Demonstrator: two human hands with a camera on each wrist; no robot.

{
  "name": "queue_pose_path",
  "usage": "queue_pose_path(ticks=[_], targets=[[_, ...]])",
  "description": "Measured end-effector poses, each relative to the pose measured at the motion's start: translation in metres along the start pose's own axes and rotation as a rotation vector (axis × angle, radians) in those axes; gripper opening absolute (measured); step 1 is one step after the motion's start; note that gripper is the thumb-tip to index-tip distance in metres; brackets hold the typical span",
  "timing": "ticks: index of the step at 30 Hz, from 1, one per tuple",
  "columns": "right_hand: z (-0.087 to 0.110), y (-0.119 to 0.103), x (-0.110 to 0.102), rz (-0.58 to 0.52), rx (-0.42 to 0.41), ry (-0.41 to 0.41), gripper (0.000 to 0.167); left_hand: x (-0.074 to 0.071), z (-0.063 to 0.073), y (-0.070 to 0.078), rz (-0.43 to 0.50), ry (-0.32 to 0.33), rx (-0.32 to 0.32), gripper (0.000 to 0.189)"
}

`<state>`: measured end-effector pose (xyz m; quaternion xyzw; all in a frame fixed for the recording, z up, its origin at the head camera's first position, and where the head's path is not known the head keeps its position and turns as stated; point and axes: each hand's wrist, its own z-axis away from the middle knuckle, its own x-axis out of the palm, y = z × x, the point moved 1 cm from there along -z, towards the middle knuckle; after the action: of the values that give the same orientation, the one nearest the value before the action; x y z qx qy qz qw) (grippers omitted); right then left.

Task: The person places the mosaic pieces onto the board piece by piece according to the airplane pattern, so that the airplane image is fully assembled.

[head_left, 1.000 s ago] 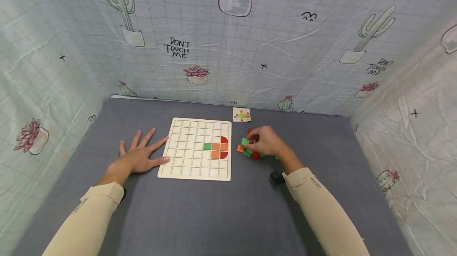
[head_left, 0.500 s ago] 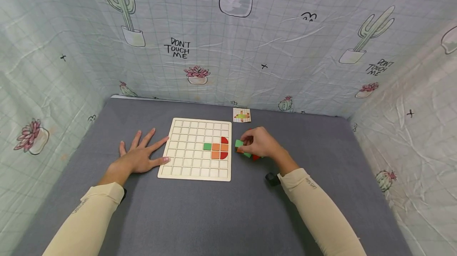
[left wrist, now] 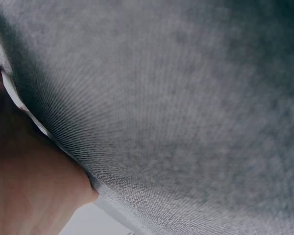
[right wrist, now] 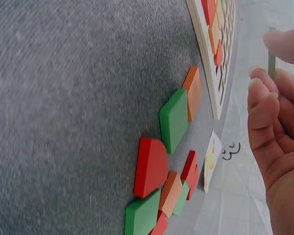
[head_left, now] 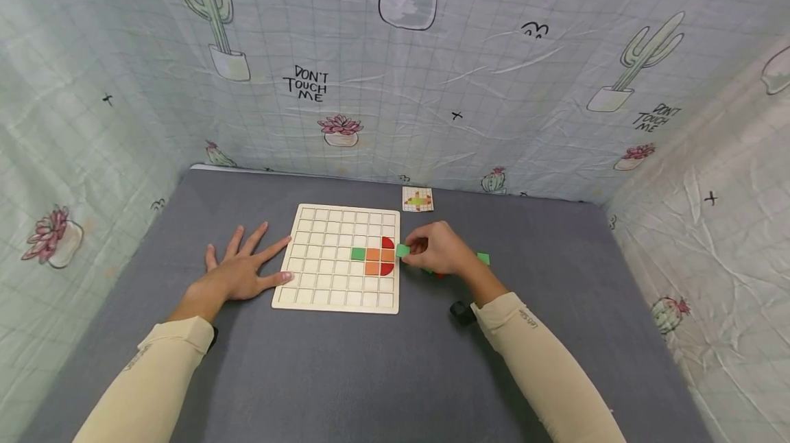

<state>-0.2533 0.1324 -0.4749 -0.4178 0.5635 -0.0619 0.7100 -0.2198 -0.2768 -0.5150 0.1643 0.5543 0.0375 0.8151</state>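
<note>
My right hand (head_left: 439, 248) pinches a green square tile (head_left: 403, 251) between thumb and fingers, by the right edge of the wooden grid board (head_left: 327, 292). In the right wrist view that green tile (right wrist: 272, 54) shows edge-on. My left hand (head_left: 243, 271) lies spread, its thumb and index fingertip on the board's left edge. Set in the board's cells are a green tile (head_left: 358, 254), several orange square tiles (head_left: 373, 267) and two red rounded tiles (head_left: 387, 269). The left wrist view mostly holds grey cloth and part of the left hand (left wrist: 34, 186).
Loose tiles lie right of the board, partly under my right hand: a green one (right wrist: 174, 120), a red rounded one (right wrist: 151, 166), an orange one (right wrist: 194, 93) and others. A small pattern card (head_left: 417, 199) lies behind the board. Printed cloth (head_left: 370, 86) walls the table.
My right hand has moved left from the loose tiles to the board's right edge, carrying the green tile. The left hand has stayed in place.
</note>
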Motion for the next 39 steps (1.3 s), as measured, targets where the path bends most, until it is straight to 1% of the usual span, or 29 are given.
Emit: queue_pose_path(ticks=[5, 8, 11, 15, 19, 22, 28, 35, 39], targets=[[-0.003, -0.003, 0.005, 0.011, -0.022, 0.007, 0.022, -0.001, 0.0, -0.002, 0.0, -0.001, -0.003, 0.091], [-0.004, -0.003, 0.007, 0.025, -0.044, 0.005, 0.02, -0.001, -0.001, -0.002, -0.003, -0.008, -0.005, 0.091], [-0.004, -0.006, 0.008, 0.017, -0.058, 0.009, 0.018, -0.001, 0.0, -0.001, -0.001, -0.002, 0.001, 0.091], [-0.005, -0.008, 0.01, 0.0, -0.065, 0.007, 0.016, -0.002, 0.001, -0.001, 0.024, 0.017, 0.008, 0.09], [-0.006, -0.008, 0.014, -0.008, -0.062, -0.011, 0.016, -0.001, 0.002, -0.002, 0.045, 0.024, 0.015, 0.089], [-0.008, -0.01, 0.016, -0.006, -0.061, -0.021, 0.017, -0.002, 0.003, -0.001, 0.036, 0.013, 0.014, 0.09], [-0.011, -0.016, 0.021, 0.017, -0.089, -0.024, 0.016, -0.003, 0.002, 0.0, 0.007, -0.006, 0.009, 0.09], [-0.016, -0.02, 0.03, 0.03, -0.107, -0.028, 0.016, 0.004, -0.002, -0.006, 0.043, 0.02, 0.016, 0.089], [-0.019, -0.021, 0.034, 0.038, -0.109, -0.041, 0.015, 0.003, 0.0, -0.005, 0.032, 0.023, 0.014, 0.089]])
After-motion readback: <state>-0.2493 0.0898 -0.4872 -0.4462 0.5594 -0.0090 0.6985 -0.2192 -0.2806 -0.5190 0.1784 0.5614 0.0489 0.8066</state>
